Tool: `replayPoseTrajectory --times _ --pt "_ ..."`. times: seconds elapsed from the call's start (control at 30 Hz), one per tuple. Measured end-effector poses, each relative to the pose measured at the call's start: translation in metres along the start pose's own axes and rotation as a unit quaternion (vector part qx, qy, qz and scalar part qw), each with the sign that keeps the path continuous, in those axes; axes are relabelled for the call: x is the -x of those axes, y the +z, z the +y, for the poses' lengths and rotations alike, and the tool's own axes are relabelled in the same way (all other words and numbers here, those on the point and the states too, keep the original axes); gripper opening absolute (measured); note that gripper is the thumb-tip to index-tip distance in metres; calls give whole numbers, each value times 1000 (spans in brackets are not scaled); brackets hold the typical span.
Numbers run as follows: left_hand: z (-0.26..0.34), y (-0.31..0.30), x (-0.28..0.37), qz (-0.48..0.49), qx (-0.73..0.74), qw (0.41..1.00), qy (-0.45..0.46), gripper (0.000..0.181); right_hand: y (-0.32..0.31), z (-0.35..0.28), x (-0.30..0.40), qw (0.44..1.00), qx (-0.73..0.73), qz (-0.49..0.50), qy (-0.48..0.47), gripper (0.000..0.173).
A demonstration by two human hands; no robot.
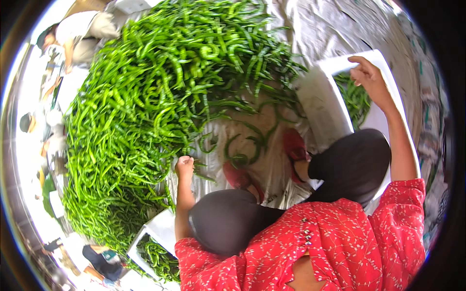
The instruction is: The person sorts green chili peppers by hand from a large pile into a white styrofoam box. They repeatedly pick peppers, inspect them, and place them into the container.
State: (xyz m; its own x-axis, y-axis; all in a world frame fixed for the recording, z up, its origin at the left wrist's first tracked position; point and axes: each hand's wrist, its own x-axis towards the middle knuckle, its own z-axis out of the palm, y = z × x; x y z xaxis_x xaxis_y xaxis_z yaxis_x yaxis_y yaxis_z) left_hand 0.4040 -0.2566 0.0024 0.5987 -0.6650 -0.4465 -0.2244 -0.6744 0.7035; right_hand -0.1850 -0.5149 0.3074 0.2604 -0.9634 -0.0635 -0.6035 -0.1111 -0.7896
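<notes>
My right hand (pixel 365 74) is over the far edge of a white foam box (pixel 320 105) on the right, its fingers partly bent; whether it holds anything is unclear. Green chili peppers (pixel 352 96) lie inside that box. My left hand (pixel 185 166) is curled beside the near edge of a large heap of long green chili peppers (pixel 145 94); a thin stem or pepper tip seems to stick out by its fingers, but blur hides the grip. A few loose peppers (pixel 256 140) lie on the pale sheet between the heap and my feet.
A second white foam box (pixel 160 227) with green peppers stands at my left, near my knee. Red shoes (pixel 242 176) rest on the sheet (pixel 269 189). Several other people work along the heap's far left side, one in a white shirt (pixel 76 27). Stacked sacks (pixel 429 134) line the right rim.
</notes>
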Motion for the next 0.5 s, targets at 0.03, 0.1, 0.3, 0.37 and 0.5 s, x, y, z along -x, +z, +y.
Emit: replayPoseTrajectory --times 0.03,0.1,0.3,0.37,0.5 --pt "-33 -14 -19 89 -45 994 43 31 30 -24 -18 998 -7 -49 -40 34" --pt "-34 -6 -36 167 -86 982 32 35 79 -69 -33 986 28 -157 -43 32" --pt "29 46 -61 146 -233 958 77 37 218 -87 -71 893 198 -382 -129 39" --pt "37 54 -55 151 -254 952 82 30 276 -87 -76 876 186 -415 -159 42" --pt "68 90 -12 58 -43 979 193 24 384 -41 -70 922 40 -380 -70 45"
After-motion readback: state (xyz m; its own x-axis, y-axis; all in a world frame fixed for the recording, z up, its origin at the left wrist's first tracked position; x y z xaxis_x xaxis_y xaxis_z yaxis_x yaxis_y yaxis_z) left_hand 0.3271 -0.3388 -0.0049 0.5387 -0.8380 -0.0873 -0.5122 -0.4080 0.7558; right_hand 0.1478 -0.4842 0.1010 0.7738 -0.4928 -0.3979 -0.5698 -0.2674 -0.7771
